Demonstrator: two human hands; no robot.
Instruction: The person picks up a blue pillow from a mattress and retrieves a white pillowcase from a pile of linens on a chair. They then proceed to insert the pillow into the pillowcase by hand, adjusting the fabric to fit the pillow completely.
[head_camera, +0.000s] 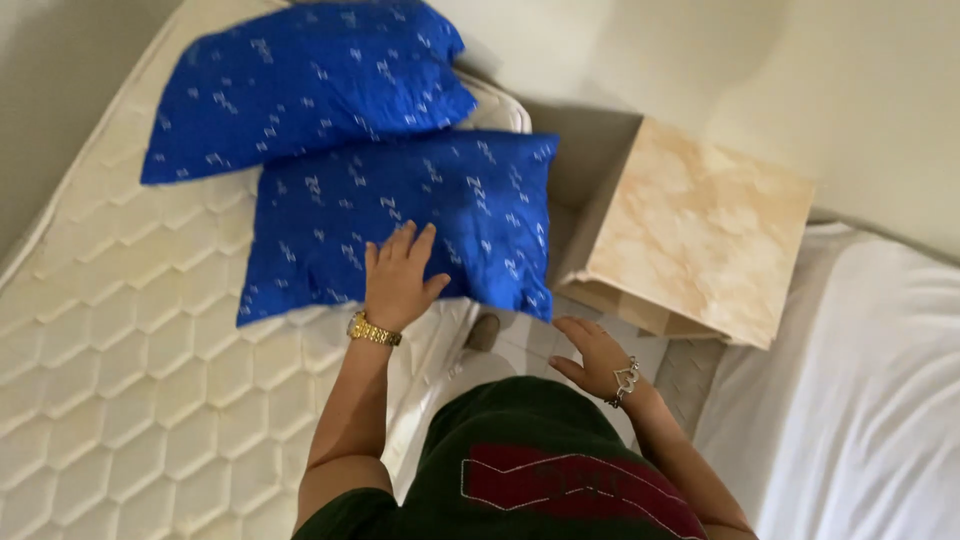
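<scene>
Two blue patterned pillows lie at the head of a bare quilted mattress (130, 330). The nearer pillow (400, 215) sits at the mattress's right edge, and the farther pillow (300, 80) lies behind it to the left. My left hand (398, 278), with a gold watch on the wrist, rests flat with spread fingers on the nearer pillow's lower edge. My right hand (592, 355), wearing a silver bracelet, hovers with fingers apart just below that pillow's right corner, over the gap beside the bed, holding nothing.
A beige marbled bedside cabinet (700, 225) stands between the mattress and a second bed with white sheet (860, 400) at right. Tiled floor (520, 345) shows in the narrow gap. Pale walls (800, 70) close off the back.
</scene>
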